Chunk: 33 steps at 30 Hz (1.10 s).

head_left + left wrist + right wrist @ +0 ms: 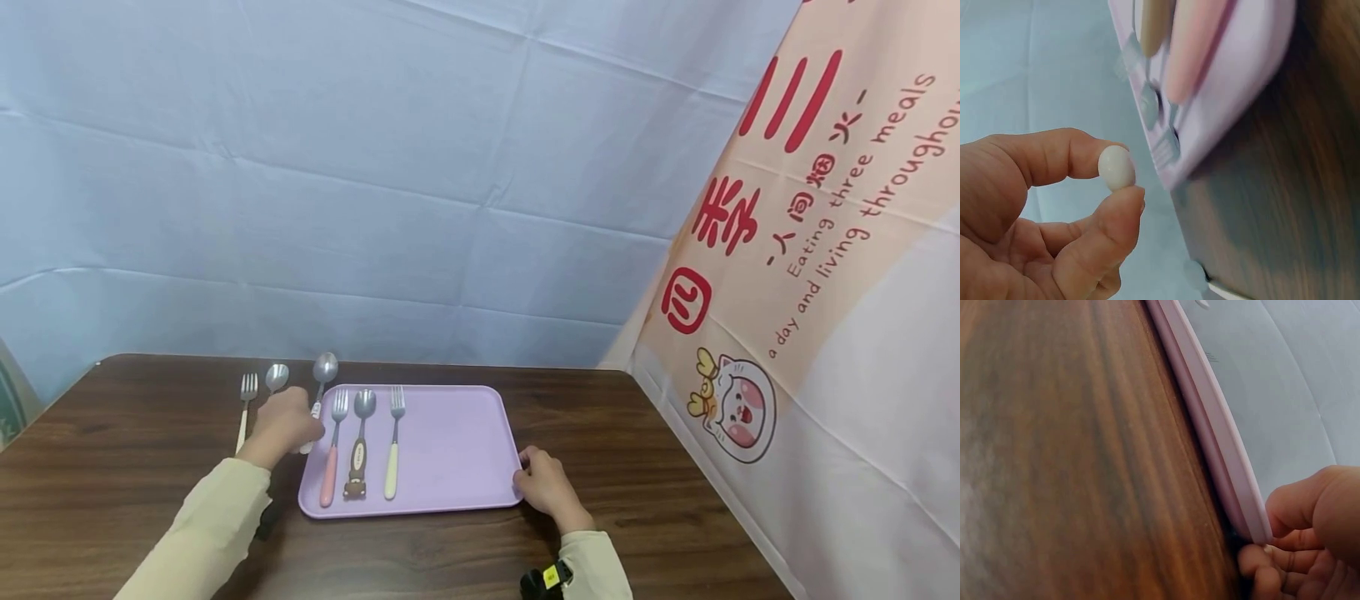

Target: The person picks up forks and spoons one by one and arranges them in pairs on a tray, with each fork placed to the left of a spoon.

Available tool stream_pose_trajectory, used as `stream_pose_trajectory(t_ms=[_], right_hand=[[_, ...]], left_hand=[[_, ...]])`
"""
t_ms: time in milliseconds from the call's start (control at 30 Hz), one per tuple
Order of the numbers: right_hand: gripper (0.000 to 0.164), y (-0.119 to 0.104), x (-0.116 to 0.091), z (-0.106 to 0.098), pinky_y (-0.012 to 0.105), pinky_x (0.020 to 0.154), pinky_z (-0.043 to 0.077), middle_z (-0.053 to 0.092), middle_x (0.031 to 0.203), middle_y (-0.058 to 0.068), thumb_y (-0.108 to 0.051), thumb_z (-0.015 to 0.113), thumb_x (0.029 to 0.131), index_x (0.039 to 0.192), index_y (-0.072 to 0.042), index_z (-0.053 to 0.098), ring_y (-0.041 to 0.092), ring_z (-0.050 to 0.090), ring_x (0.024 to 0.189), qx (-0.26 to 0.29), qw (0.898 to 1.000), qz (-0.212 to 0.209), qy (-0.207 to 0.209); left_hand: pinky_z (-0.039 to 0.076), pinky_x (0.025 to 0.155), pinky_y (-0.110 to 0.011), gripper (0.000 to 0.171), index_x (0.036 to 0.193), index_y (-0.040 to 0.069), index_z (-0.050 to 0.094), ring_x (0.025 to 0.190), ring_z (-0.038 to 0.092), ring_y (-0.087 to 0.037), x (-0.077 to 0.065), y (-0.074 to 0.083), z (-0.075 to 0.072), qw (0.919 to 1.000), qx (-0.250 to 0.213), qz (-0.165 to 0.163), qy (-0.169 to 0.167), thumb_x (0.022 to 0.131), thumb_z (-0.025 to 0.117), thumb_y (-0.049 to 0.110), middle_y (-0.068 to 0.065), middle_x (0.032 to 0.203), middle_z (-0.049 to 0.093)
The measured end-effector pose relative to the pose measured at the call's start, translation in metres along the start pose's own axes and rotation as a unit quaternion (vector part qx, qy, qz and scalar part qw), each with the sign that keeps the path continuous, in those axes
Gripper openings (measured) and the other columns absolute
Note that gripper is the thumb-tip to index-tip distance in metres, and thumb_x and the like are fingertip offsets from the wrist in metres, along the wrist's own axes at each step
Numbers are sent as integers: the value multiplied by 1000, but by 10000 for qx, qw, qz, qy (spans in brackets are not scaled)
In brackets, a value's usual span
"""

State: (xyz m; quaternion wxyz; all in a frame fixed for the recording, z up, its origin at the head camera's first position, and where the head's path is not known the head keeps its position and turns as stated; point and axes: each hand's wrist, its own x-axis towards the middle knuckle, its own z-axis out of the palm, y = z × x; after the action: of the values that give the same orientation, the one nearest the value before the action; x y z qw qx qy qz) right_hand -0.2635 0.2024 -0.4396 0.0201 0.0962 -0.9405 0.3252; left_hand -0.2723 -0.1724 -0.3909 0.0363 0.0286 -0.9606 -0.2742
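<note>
Your left hand (pixel 285 427) pinches a spoon (pixel 326 367) between thumb and finger, at the ten o'clock edge of the lilac tray (pixel 459 446); its silver bowl points between twelve and one, and its glossy white handle ends smooth and rounded. Your right hand (pixel 547 483) pinches the tray's rim between three and four o'clock.

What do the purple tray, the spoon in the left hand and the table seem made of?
The tray looks like satin-smooth plastic, evenly coloured with a moulded rim. The spoon has a shiny grey bowl, likely metal; its glossy white handle could be ceramic or plastic. The table shows dark brown grain, suggesting wood, though laminate is possible.
</note>
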Motion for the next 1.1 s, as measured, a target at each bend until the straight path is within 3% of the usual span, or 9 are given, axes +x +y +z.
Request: stream_pose_trajectory(t_ms=[367,667,1100], right_hand=[[23,2,1,1,32,54,46,58,72,8,1,55,77,98,10,56,18,54,63,-7,10000,24,0],[22,1,1,1,32,55,46,58,71,8,1,55,76,97,9,57,18,54,63,-57,10000,1,28],[22,0,0,-1,33,56,46,58,71,7,1,56,76,97,9,57,19,54,64,-119,9999,-58,62]], left_hand=[[45,48,-33,18,72,-2,53,56,53,-23,-7,18,12,9993,-355,-93,-32,61,65,5,-10,65,53],[41,49,-33,23,60,7,46,53,46,-21,-13,36,24,9993,-228,256,146,61,69,8,-5,58,46],[44,52,-32,19,66,4,50,58,50,-22,-18,64,43,9989,-409,224,-25,60,68,5,-8,64,50]])
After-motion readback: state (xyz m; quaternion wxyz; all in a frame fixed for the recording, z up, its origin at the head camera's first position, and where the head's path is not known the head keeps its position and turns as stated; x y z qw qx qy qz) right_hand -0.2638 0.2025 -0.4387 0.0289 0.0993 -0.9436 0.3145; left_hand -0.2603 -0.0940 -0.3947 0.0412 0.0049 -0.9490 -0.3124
